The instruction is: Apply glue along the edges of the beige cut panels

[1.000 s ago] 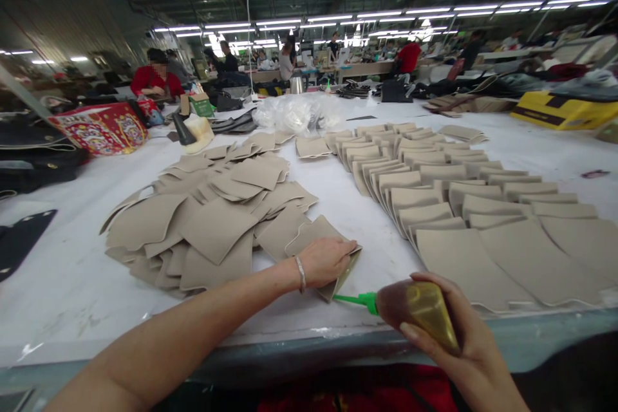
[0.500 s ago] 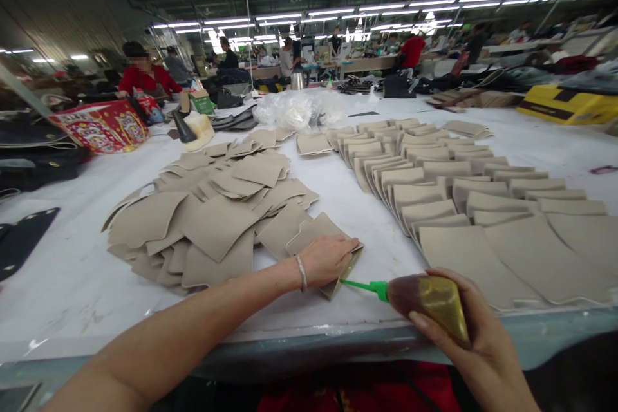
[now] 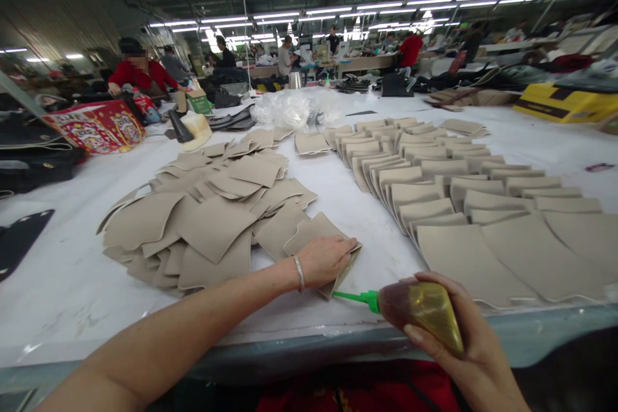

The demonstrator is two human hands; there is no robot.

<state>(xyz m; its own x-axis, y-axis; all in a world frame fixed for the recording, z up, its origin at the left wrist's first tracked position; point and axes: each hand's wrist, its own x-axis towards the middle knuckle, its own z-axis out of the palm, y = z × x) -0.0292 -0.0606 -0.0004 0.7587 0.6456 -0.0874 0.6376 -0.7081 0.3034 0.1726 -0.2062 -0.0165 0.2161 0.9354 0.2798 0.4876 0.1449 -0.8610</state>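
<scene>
Head view: left hand (image 3: 324,261) touches panel (image 3: 313,230), grip unclear; right hand (image 3: 476,329) clasps bottle (image 3: 418,309), nozzle (image 3: 357,298) moved cornerward.

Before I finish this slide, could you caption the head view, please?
Left-hand grip on a thin beige sheet, right-hand grip around a green-nozzled amber bottle.

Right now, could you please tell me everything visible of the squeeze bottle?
The squeeze bottle is translucent, plastic-looking and amber, browner toward its green cap, which carries a long, thin nozzle. Gripped by the right hand, it leans sideways near the table edge, nozzle pointing left and ending by a corner of the beige panels, contact unclear.
</scene>
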